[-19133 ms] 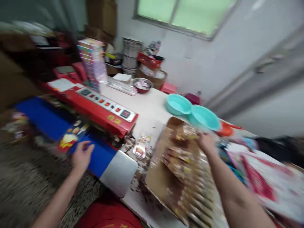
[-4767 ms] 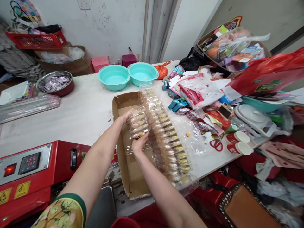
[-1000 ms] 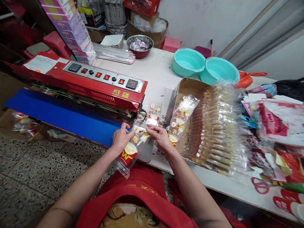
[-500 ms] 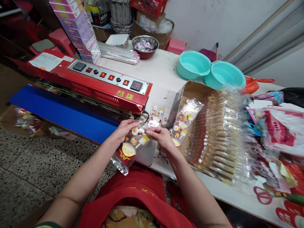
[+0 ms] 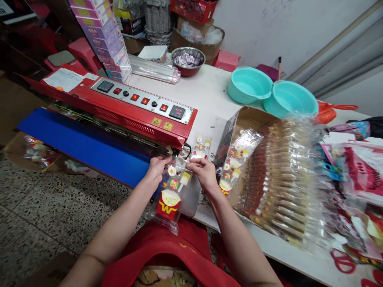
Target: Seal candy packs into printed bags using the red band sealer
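Between both hands hangs a clear plastic bag (image 5: 174, 189) holding small food-shaped pieces and a red fries-box piece. My left hand (image 5: 157, 170) pinches its top left corner, close to the inlet end of the red sealing machine (image 5: 131, 115). At the top right corner, my right hand (image 5: 204, 173) grips the same bag with thumb and fingers. The bag's top edge lies roughly level just in front of the machine; its lower end hangs toward my apron. Another filled bag (image 5: 201, 144) lies on the table behind my right hand.
A blue conveyor belt (image 5: 86, 143) runs along the machine's front. To the right, a cardboard box (image 5: 225, 133) holds many packed bags (image 5: 278, 175). Two turquoise basins (image 5: 249, 84) stand behind it. Red scissors (image 5: 342, 261) lie near the front right edge.
The bag has straightened and its top edge has come nearer the machine's end, held by both hands. The whole view has shifted slightly.
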`<state>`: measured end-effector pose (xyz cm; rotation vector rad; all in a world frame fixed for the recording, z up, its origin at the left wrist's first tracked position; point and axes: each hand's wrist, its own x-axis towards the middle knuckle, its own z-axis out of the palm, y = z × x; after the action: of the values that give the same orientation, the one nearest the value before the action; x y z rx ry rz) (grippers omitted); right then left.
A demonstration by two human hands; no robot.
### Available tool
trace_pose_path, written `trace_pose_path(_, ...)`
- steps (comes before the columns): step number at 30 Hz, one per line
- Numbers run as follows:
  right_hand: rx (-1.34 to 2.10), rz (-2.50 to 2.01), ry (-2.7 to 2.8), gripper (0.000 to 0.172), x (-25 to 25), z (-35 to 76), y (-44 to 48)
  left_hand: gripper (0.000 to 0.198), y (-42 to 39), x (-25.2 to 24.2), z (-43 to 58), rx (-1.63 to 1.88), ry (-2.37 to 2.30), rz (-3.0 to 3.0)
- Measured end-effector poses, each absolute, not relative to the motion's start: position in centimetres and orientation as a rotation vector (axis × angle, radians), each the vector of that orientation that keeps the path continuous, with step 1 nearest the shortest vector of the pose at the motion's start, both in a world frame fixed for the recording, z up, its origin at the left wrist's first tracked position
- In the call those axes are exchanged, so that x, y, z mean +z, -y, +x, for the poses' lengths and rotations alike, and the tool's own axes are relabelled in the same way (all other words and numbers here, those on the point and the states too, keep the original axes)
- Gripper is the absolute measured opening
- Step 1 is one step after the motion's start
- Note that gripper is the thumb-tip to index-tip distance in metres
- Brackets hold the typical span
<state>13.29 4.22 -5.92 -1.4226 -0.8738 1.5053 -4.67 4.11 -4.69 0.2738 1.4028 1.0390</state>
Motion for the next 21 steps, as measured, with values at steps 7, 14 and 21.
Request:
trace_pose_path(7, 1.565, -1.393, 0.785, 0.054, -7.6, 11.5, -7.1, 0.039, -4.3, -5.0, -7.1, 0.967, -1.447, 0.306)
trace_pose_path(14, 0.888, -1.453, 0.894, 0.047, -6.9, 13.3, -5.8, 0.027, -5.4, -5.2, -11.1, 1.319, -1.567, 0.241)
trace_pose_path(21, 0.451, -2.299, 0.814, 0.100, -8.1, 24.0, -3.7, 0.057, -5.3, -6.0, -16.6, 1.606, -2.432, 1.003)
